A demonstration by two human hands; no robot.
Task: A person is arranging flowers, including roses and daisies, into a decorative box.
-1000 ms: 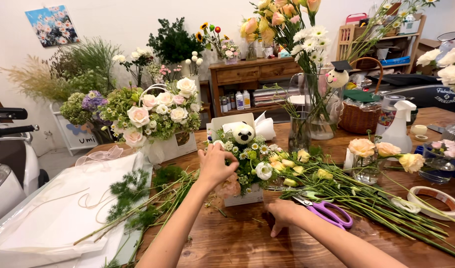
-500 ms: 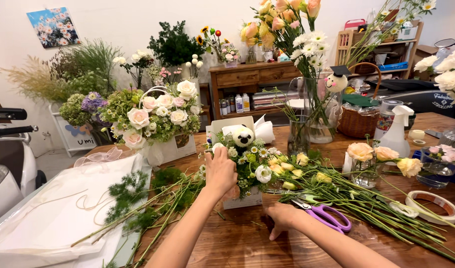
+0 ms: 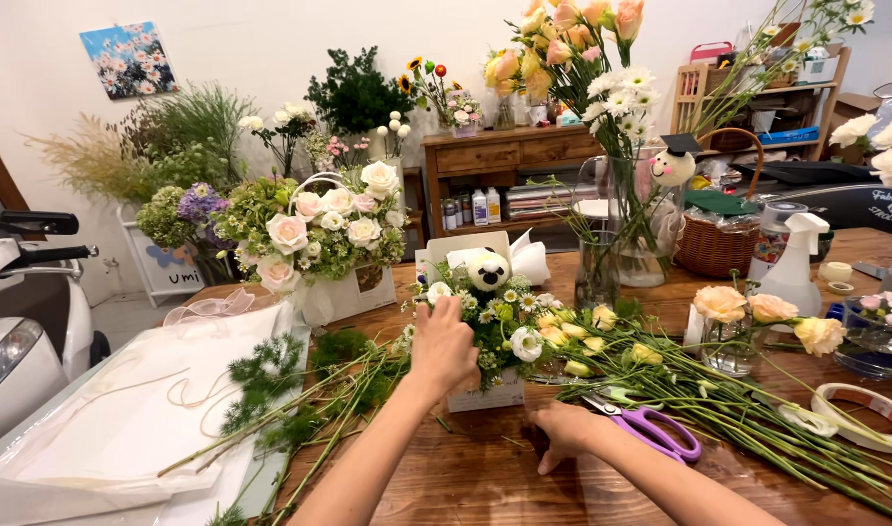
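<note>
Head view: left hand point(image 3: 444, 343) at center, fingers spread loosely against the small boxed flower arrangement point(image 3: 490, 321). Right hand point(image 3: 561, 434), at five o'clock, rests fingers-down on the bench point(image 3: 485, 487), beside purple scissors point(image 3: 649, 430). Open bench at six o'clock.

The left hand point(image 3: 444, 343) is up against a small flower box point(image 3: 485, 331) on the wooden table point(image 3: 485, 477). A little panda toy point(image 3: 487, 269) sits on top of the flowers. The right hand point(image 3: 561, 435) lies flat on the table, just beside purple scissors point(image 3: 650, 431). Long green stems point(image 3: 748, 419) lie across the table. A white spray bottle point(image 3: 795, 265) stands near a brown basket point(image 3: 717, 244).
</note>
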